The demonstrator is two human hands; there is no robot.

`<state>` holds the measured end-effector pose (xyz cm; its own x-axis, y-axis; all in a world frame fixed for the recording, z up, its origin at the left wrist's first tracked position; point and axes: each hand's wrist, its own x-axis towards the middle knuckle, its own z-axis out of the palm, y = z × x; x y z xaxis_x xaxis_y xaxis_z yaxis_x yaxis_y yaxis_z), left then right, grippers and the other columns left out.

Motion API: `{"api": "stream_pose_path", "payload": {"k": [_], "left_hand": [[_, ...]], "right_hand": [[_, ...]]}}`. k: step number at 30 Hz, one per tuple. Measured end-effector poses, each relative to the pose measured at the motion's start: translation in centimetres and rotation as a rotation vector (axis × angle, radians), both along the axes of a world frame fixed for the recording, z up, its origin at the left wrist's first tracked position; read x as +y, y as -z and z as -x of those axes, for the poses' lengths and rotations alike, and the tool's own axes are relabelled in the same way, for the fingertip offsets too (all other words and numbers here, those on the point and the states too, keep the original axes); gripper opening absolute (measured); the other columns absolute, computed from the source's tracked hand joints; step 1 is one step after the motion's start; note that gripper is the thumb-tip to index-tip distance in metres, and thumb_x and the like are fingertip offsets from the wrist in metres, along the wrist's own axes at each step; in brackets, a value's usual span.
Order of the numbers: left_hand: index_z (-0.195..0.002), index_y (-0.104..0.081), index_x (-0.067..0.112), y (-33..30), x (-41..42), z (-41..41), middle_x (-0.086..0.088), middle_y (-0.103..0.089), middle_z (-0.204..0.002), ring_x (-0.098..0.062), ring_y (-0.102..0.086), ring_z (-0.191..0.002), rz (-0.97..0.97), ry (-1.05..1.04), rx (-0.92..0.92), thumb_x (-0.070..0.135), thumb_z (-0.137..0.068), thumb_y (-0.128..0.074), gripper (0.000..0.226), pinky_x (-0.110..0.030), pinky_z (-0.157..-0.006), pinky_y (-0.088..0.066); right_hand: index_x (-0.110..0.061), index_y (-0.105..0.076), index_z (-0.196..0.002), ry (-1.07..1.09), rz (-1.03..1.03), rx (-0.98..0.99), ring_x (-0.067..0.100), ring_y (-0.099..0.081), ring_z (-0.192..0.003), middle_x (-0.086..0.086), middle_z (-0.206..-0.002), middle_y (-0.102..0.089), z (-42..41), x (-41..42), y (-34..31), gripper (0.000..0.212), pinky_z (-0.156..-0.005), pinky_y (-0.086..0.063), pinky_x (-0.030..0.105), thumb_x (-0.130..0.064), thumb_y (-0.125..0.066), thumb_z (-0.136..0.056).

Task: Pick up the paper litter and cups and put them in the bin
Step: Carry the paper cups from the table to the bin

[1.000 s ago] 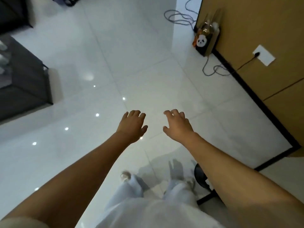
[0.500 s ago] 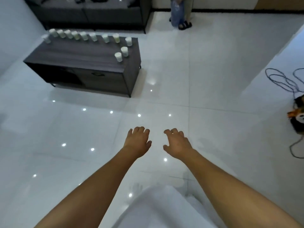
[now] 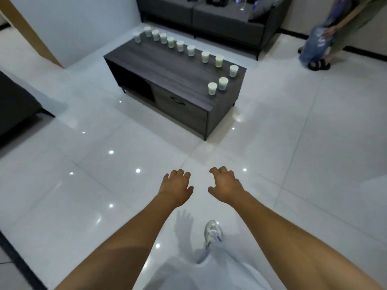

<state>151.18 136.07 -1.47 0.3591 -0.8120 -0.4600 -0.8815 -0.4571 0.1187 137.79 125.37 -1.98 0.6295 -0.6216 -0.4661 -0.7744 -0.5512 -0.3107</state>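
Several white paper cups stand upright in a curved row along the far and right edges of a low dark wooden table. My left hand and my right hand hang side by side over the white floor, well short of the table. Both are palm down with loosely curled fingers and hold nothing. No bin and no paper litter are in view.
A dark sofa stands behind the table. Another person stands at the far right in sandals. A dark piece of furniture juts in at the left. White glossy tiles lie between me and the table. My shoe is below my hands.
The view has swung left from the wall and cables to the table, which now sits nearer and more central. My hands have kept the same pose, empty.
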Motion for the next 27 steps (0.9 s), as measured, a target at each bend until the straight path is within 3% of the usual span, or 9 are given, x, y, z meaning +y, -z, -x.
{"api": "stream_pose_path", "payload": {"k": [13, 22, 27], "left_hand": [[-0.138, -0.042, 0.015, -0.3, -13.5, -14.9, -0.006, -0.048, -0.135, -0.024, -0.043, -0.125, 0.073, -0.237, 0.065, 0.039, -0.096, -0.044, 0.048, -0.036, -0.103, -0.037], [-0.141, -0.038, 0.015, -0.5, -23.0, -33.6, -0.006, -0.044, -0.141, -0.025, -0.039, -0.129, 0.072, -0.206, 0.024, 0.040, -0.097, -0.043, 0.052, -0.037, -0.107, -0.035], [-0.141, -0.038, 0.015, -1.3, -28.7, -39.3, -0.007, -0.044, -0.140, -0.025, -0.039, -0.128, 0.061, -0.146, 0.022, 0.041, -0.097, -0.043, 0.051, -0.037, -0.107, -0.035]], "right_hand": [[-0.018, -0.033, -0.142, -0.133, -0.004, 0.063, 0.030, -0.038, -0.124, 0.009, -0.138, -0.038, -16.3, -16.7, -0.5, 0.058, -0.095, -0.043, 0.040, -0.025, -0.056, -0.089], [-0.019, -0.036, -0.139, -0.112, -0.011, -0.009, 0.030, -0.040, -0.122, 0.009, -0.137, -0.039, -34.6, -24.5, -0.4, 0.054, -0.095, -0.045, 0.041, -0.026, -0.057, -0.089], [-0.019, -0.035, -0.140, -0.052, -0.023, -0.026, 0.030, -0.039, -0.124, 0.008, -0.138, -0.039, -39.5, -29.3, -1.3, 0.055, -0.097, -0.044, 0.043, -0.026, -0.058, -0.090]]}}
